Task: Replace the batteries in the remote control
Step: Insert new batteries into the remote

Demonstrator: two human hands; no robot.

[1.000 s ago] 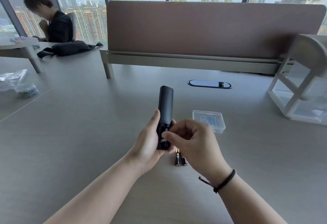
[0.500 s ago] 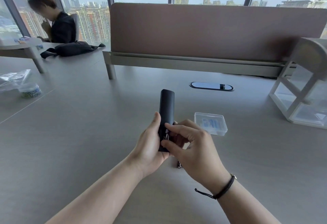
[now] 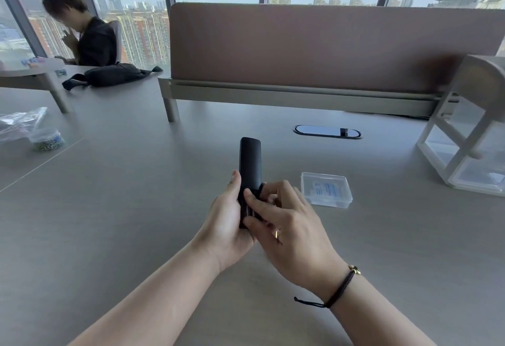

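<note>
My left hand [image 3: 222, 225] grips the lower half of a black remote control [image 3: 250, 160], holding it upright above the grey desk [image 3: 109, 236] with its back side toward me. My right hand [image 3: 289, 225] sits against the remote's lower end. Its thumb and forefinger pinch a dark battery [image 3: 249, 209] lengthwise at the open compartment. A gold battery tip [image 3: 276, 233] shows through a gap between the right fingers; the rest of that battery is hidden. The loose compartment cover is not in sight.
A clear plastic battery case [image 3: 326, 191] lies just right of my hands. Farther off are a cable port [image 3: 326, 131], a white rack [image 3: 464, 140] at right, a divider panel [image 3: 328, 45] behind, and a plastic bag with a small tub [image 3: 46, 140] at left. A person sits far left.
My right hand has slid up over the remote's lower end, covering the compartment and the batteries on the desk. The left hand still holds the remote upright.
</note>
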